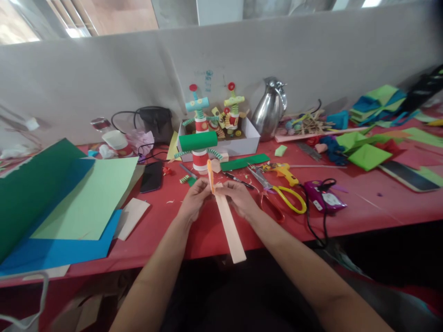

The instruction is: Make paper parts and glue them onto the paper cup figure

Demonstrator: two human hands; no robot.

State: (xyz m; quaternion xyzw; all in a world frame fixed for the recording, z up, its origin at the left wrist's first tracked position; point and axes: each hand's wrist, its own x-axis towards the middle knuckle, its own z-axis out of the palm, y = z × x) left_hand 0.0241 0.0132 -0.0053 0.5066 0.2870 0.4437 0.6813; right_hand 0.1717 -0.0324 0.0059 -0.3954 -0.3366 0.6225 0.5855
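My left hand [196, 199] and my right hand [238, 197] meet over the table's front half, fingers pinched together. Between them is the far end of a long pale peach paper strip [229, 226], whose near end slants down past the table edge. A narrow orange piece [211, 176] stands up at the left fingertips; whether it is part of the strip, I cannot tell. Just beyond my hands stands a paper-cup robot figure [200, 160] with a green roll [198, 141] across it and coiled paper arms. A flat green strip [245, 162] lies to its right.
Scissors with yellow handles [290, 199], a yellow glue gun [285, 173] and a purple pack [324, 197] with a black cord lie right. Coloured sheets [86, 203] and a phone [151, 176] are left. Behind stand a white box [238, 146] with another figure and a steel jug [270, 110].
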